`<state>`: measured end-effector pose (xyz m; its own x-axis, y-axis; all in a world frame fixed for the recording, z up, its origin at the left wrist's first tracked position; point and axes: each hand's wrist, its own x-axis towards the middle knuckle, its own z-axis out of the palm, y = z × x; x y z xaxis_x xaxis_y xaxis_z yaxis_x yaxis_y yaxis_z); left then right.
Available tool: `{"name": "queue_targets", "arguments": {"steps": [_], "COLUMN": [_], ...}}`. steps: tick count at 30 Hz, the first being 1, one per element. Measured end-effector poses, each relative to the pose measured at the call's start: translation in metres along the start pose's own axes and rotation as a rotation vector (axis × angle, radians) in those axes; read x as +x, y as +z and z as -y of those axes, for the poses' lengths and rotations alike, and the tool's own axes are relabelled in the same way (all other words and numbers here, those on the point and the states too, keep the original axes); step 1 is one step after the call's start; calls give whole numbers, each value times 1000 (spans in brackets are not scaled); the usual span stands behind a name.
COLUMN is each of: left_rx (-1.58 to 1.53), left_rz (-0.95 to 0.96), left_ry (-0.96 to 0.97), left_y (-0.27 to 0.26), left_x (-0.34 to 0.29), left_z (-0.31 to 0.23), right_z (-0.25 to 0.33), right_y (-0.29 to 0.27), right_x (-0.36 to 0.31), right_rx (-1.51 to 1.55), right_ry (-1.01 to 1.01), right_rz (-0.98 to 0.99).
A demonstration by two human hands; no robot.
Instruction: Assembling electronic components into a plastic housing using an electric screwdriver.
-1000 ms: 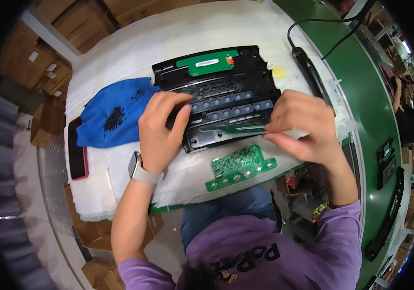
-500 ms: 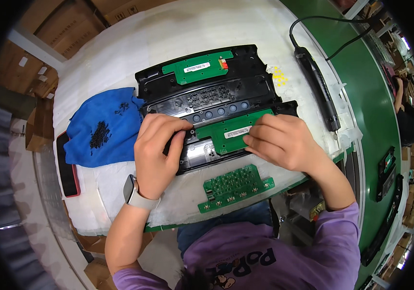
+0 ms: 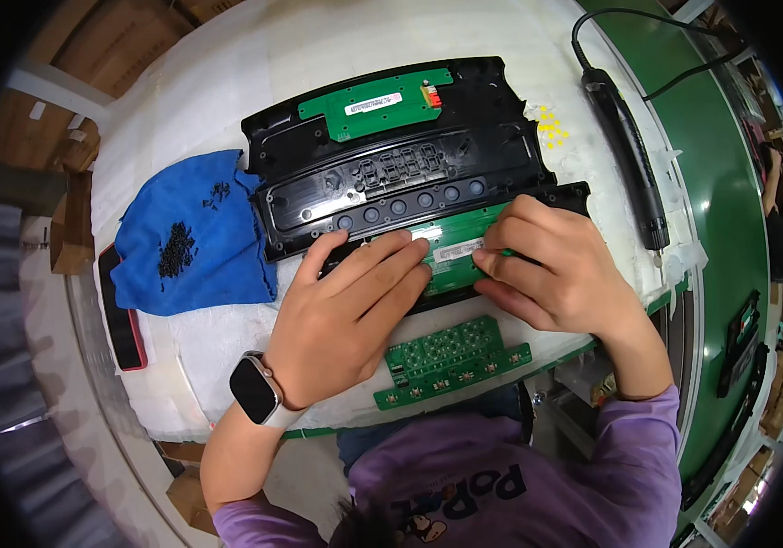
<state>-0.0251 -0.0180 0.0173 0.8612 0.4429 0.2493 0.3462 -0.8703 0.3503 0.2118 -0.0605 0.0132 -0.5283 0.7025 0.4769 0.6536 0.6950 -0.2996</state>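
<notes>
My left hand [image 3: 341,315] lies with fingers stretched across the left part of a green circuit board [image 3: 451,279], which sits in the nearer black plastic panel [image 3: 567,194]. Over the board's right end, my right hand [image 3: 551,269] has its fingers curled and pinched beside the white label; what lies between the fingertips is hidden. Just behind is a second black panel [image 3: 492,110] holding another green circuit board [image 3: 373,128] with a red connector [image 3: 431,97]. Closer to me, a loose green circuit board [image 3: 455,358] with several small parts rests on the white table covering.
A blue cloth [image 3: 145,265] with small black screws [image 3: 177,251] lies at left, beside a phone [image 3: 122,320]. Small yellow pieces [image 3: 552,128] are right of the panels. Further right lies a corded black electric screwdriver [image 3: 627,164]. A green surface [image 3: 702,247] runs beyond the table.
My left hand has moved right from the panel's left edge and flattened onto the circuit board. My right hand stays near the label. The panels appear slightly turned and shifted in view.
</notes>
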Motion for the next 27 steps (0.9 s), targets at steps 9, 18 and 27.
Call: {"name": "queue_targets", "arguments": {"steps": [9, 18, 27], "left_rx": [32, 8, 45], "left_rz": [31, 8, -31], "left_ry": [-7, -35, 5], "left_y": [4, 5, 7], "left_x": [-2, 0, 0], "left_z": [1, -4, 1], "right_z": [0, 9, 47], "right_y": [-2, -11, -11], "right_x": [-1, -6, 7], "right_rx": [-15, -64, 140], "right_ry": [25, 56, 176], "right_rz": [9, 82, 282]}}
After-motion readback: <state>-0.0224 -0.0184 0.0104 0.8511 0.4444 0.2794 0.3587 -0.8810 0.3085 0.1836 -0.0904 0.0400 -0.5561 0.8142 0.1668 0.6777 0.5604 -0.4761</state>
